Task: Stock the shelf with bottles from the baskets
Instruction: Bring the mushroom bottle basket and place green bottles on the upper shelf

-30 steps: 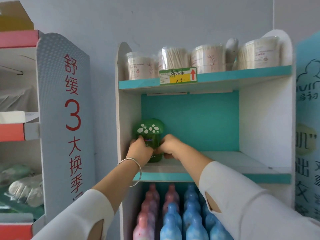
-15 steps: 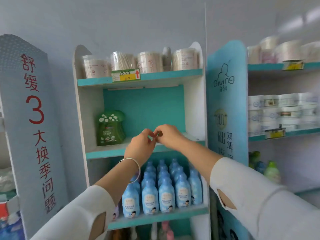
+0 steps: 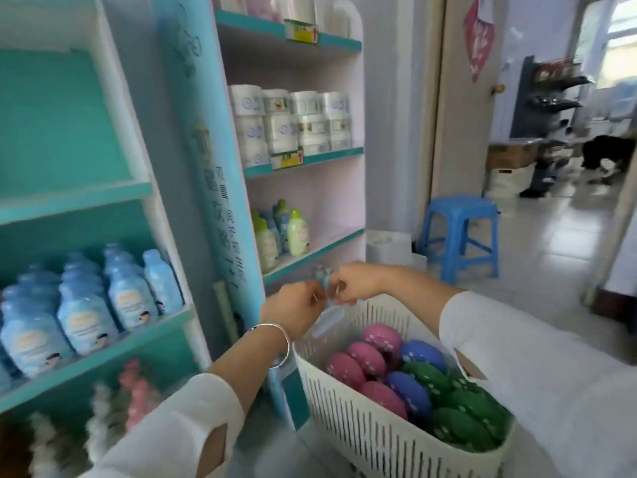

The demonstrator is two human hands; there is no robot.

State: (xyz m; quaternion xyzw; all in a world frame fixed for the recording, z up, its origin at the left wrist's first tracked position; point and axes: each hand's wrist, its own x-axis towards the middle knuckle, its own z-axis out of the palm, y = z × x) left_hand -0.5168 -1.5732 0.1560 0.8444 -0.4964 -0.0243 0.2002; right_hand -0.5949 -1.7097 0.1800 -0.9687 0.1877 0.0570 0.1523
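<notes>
Beside the shelf (image 3: 79, 191), the white basket (image 3: 344, 419) holds bottles (image 3: 368, 357) packed tight, so pulling one could tumble its neighbours. Left hand (image 3: 293, 310) and right hand (image 3: 355, 282) meet, fingers curled, above its far rim; whether they pinch anything I cannot tell.

A: What stands on the floor (image 3: 544, 270) near the door (image 3: 462, 108)?
B: A blue plastic stool (image 3: 460, 232), and just beside it a white box (image 3: 387, 248).
A: And further off?
B: A cardboard box (image 3: 510, 157) in the next room. A red paper (image 3: 479, 34) hangs on the door. White jars (image 3: 293, 122) are stacked in two layers.
</notes>
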